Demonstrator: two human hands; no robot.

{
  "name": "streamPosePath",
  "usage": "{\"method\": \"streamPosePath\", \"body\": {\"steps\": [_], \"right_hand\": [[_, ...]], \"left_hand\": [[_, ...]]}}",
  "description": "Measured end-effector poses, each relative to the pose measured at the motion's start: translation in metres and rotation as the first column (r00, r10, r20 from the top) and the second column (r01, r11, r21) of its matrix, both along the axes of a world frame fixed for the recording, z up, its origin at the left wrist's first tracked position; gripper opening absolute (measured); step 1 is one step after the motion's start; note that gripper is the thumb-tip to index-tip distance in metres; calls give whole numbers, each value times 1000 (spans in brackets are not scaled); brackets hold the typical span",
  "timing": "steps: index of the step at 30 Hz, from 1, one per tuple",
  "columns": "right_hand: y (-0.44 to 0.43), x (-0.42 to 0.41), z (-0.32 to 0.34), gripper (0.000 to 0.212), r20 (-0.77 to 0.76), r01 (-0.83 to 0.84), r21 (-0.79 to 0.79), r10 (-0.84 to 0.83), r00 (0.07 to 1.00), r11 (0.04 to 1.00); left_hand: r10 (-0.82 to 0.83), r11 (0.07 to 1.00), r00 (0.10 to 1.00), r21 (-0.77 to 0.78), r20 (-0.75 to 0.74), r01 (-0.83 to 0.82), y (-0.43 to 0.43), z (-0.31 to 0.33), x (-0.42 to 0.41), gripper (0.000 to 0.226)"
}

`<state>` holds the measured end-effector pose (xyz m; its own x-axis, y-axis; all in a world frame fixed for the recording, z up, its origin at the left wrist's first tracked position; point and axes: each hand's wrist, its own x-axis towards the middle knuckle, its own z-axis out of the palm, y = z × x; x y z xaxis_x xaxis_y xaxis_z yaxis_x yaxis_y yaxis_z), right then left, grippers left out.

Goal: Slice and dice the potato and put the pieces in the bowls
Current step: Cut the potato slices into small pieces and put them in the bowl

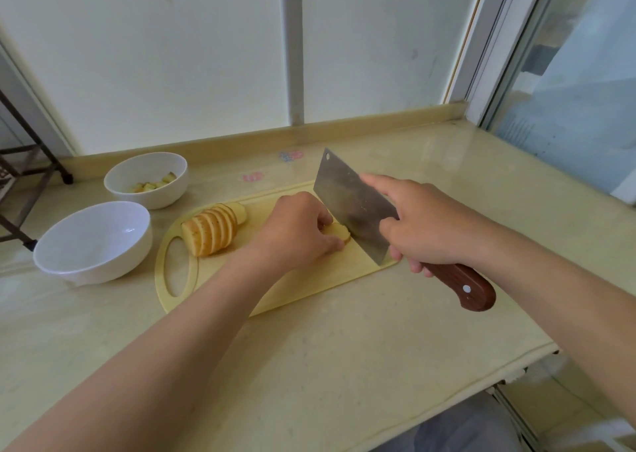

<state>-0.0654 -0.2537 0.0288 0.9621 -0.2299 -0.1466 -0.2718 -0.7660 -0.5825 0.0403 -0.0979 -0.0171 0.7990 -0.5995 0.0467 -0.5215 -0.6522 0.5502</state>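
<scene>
On a pale yellow cutting board [303, 290] my left hand [296, 231] holds down a small stack of potato slices [339, 232] with curled fingers. My right hand [430, 224] grips the wooden handle of a cleaver [354, 207], index finger stretched along the blade's spine; the blade stands on the board against the slices. A row of cut potato slices [213, 228] leans together at the board's left end. The far white bowl [148, 179] holds a few potato dice. The near white bowl [93, 241] shows nothing inside.
The beige stone counter [344, 365] ends in a rounded front edge at the lower right. A white wall and a window frame [481, 45] rise behind it. A dark metal rack [20, 162] stands at the far left.
</scene>
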Motion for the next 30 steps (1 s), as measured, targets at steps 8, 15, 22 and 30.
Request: {"method": "streamPosePath", "body": {"steps": [8, 15, 22, 30], "right_hand": [[0, -7, 8, 78, 42, 40, -23, -39, 998, 999], [10, -13, 10, 80, -4, 13, -31, -14, 1000, 999], [10, -19, 12, 78, -36, 0, -29, -1, 999, 1000], [32, 4, 6, 82, -38, 21, -92, -24, 999, 996]], "left_hand": [[-213, 977, 969, 5, 128, 214, 9, 0, 10, 25], [-334, 936, 912, -27, 236, 350, 16, -11, 14, 14], [-350, 926, 895, -45, 275, 376, 16, -12, 15, 13], [-348, 924, 888, -52, 302, 380, 16, -14, 15, 12]]}}
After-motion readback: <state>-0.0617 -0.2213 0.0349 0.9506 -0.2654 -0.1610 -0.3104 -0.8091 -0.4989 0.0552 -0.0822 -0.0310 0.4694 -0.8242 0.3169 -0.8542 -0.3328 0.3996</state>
